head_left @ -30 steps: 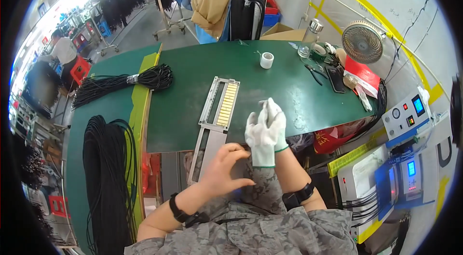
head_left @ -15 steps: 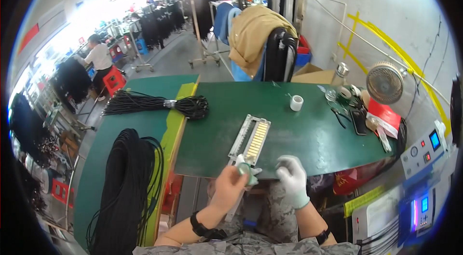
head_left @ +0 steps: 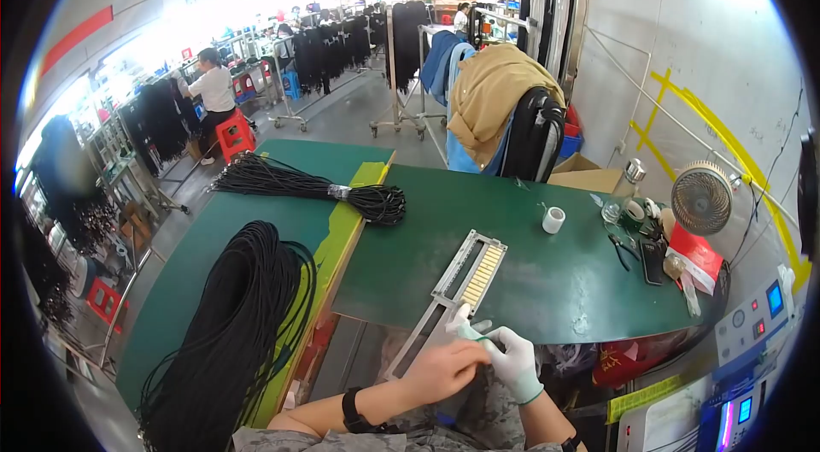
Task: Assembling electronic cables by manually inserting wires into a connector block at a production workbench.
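Note:
My left hand [head_left: 444,372] is bare, with its fingers bent together at the cuff of a loose white glove [head_left: 464,329] with a green edge. Meeting it there is my right hand [head_left: 514,364], which wears a matching white glove and has its fingers closed on the same cuff. The loose glove points away from me, over the table's front edge. Just beyond it lies a metal fixture [head_left: 451,267] with a row of gold-coloured pieces [head_left: 483,276]. A long frame-like strip [head_left: 416,338] reaches from the fixture toward my lap.
Black cord bundles lie at left: a tied one [head_left: 295,184] and a big looped one [head_left: 222,307]. A white tape roll [head_left: 553,220] stands mid-table. Pliers [head_left: 624,253], a phone [head_left: 653,262], a bottle [head_left: 626,187] and a fan [head_left: 702,198] are at right.
My hands, apart before, have come together at the loose glove's cuff. My left hand has moved right with the glove. The view has shifted, so the table sits lower and further right.

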A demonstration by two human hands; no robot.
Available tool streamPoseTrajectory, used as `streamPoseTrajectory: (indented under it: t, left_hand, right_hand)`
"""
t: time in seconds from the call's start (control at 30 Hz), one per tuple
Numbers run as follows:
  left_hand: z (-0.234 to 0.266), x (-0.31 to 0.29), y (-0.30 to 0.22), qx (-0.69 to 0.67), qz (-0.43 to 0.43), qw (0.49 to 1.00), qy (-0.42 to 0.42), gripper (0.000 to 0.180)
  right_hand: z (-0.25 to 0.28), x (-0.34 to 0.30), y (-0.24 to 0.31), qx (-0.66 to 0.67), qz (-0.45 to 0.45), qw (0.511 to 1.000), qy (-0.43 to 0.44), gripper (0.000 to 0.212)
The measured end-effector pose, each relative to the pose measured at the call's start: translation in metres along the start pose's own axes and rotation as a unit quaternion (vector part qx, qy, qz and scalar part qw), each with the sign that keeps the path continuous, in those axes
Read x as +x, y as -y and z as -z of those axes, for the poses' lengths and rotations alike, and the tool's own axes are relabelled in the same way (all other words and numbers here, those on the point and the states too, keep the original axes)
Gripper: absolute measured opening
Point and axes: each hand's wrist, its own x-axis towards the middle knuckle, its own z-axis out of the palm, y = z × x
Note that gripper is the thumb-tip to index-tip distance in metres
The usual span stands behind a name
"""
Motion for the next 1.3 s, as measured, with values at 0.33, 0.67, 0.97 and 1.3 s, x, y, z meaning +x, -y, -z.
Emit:
streamPoseTrajectory:
  t: [0.33, 0.67, 0.97, 1.3]
  left_hand:
    - [0.007, 0.026, -0.010, 0.202, 0.210, 0.860, 0.419, 0.029]
    - [-0.012, 0.020, 0.037, -0.675, 0.362, 0.643, 0.025, 0.048]
    - [-0.022, 0.049, 0.078, -0.640, 0.278, 0.699, 0.158, 0.051]
    - [-0.034, 0.053, 0.048, -0.602, 0.299, 0.733, -0.103, 0.040]
  right_hand:
    - [-0.013, -0.012, 0.022, -0.007, 0.110, 0.993, -0.032, 0.012]
    - [-0.015, -0.017, 0.027, -0.021, 0.181, 0.981, 0.060, 0.012]
    - [-0.038, -0.020, 0.045, -0.019, 0.256, 0.957, 0.132, 0.013]
    - [-0.049, -0.016, 0.056, -0.032, 0.328, 0.927, 0.182, 0.011]
